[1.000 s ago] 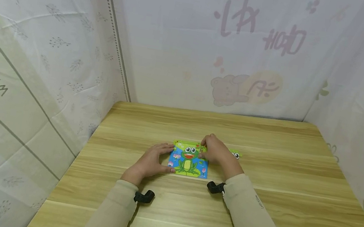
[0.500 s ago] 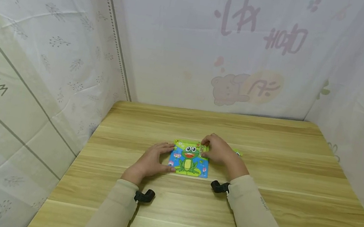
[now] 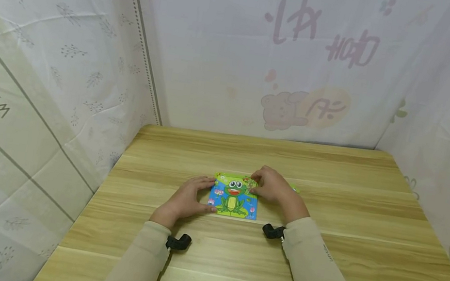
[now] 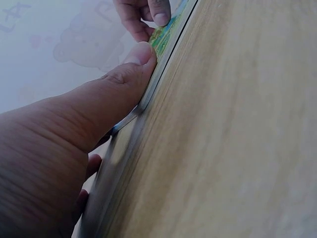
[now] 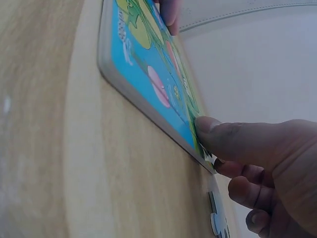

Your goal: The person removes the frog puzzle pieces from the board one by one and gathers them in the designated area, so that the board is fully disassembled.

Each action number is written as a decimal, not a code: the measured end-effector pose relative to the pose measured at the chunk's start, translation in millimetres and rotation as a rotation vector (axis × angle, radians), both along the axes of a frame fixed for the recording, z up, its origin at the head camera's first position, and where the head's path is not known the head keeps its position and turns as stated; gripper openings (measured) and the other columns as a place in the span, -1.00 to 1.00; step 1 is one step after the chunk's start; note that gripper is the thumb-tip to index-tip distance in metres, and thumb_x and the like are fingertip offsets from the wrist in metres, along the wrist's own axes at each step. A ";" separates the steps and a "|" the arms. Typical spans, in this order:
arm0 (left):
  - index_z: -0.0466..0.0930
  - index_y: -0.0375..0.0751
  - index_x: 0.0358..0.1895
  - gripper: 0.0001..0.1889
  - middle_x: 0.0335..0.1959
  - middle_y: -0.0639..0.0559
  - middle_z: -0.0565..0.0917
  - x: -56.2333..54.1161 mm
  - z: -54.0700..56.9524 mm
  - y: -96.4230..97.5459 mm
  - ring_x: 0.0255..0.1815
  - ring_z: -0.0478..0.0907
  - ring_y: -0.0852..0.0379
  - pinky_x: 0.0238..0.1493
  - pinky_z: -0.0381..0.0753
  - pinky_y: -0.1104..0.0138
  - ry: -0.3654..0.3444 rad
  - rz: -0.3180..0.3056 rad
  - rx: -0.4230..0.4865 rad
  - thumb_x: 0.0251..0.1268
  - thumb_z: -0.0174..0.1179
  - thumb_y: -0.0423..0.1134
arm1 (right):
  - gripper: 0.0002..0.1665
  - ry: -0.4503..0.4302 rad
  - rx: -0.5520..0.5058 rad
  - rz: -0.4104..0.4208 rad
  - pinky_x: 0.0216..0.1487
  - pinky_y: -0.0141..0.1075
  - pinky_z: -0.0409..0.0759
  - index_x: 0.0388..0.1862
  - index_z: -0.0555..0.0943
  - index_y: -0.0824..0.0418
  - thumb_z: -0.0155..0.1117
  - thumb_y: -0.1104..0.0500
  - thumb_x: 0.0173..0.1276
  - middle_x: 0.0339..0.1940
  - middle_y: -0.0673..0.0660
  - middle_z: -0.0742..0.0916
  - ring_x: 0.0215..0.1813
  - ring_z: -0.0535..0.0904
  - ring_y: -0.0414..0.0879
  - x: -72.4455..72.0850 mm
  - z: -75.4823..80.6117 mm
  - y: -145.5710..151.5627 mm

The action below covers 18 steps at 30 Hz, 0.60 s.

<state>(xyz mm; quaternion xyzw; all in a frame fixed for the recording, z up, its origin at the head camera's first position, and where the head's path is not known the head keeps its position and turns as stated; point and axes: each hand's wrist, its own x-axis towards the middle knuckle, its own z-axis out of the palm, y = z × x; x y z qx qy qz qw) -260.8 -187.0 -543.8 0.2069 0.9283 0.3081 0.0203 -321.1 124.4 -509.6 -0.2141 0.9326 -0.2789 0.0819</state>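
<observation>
A frog jigsaw puzzle (image 3: pixel 232 203) lies flat on the table, blue and green, with a greyish patch (image 3: pixel 250 186) in its upper right part. Along its left side rests my left hand (image 3: pixel 186 201), fingers extended at the upper left edge and thumb on the lower edge. My right hand (image 3: pixel 272 187) is at the upper right corner, thumb and fingers pinching a small puzzle piece (image 5: pixel 204 150) that they mostly cover. In the right wrist view the thumb tip touches the picture surface there.
Another green piece with a frog eye (image 3: pixel 295 189) lies right of the board, partly behind my right hand. A blue-edged puzzle piece (image 5: pixel 216 214) shows beneath those fingers. The wooden table (image 3: pixel 223 263) meets printed curtains (image 3: pixel 220 61) behind and at both sides.
My right hand has shifted slightly right along the puzzle's upper right corner, baring more of the greyish patch and hiding more of the frog-eye piece. The left hand keeps its place.
</observation>
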 end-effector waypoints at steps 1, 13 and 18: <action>0.47 -0.06 0.53 -0.05 0.59 0.16 0.36 0.1 0.1 0.0 0.67 0.11 -0.01 0.62 0.13 -0.10 -0.002 0.001 -0.001 0.07 0.59 0.22 | -0.44 0.002 0.002 0.000 0.26 -0.05 0.61 0.24 0.70 0.27 0.59 0.08 0.33 0.02 0.07 0.66 0.10 0.61 0.02 0.1 0.2 0.1; 0.46 -0.04 0.53 -0.05 0.59 0.15 0.36 0.0 1.1 -0.2 0.67 0.11 -0.02 0.62 0.13 -0.09 -0.003 0.005 -0.010 0.08 0.58 0.23 | -0.44 0.027 0.024 0.000 0.25 -0.07 0.60 0.27 0.69 0.25 0.56 0.06 0.36 0.02 0.06 0.65 0.07 0.60 -0.01 0.3 -1.7 0.7; 0.46 -0.04 0.54 -0.05 0.59 0.16 0.36 0.0 0.7 -0.3 0.67 0.11 -0.01 0.62 0.13 -0.08 -0.007 0.005 -0.011 0.08 0.58 0.23 | -0.45 0.031 0.026 0.007 0.24 -0.07 0.61 0.27 0.70 0.25 0.55 0.05 0.37 0.02 0.07 0.66 0.07 0.60 -0.02 0.4 -1.4 1.0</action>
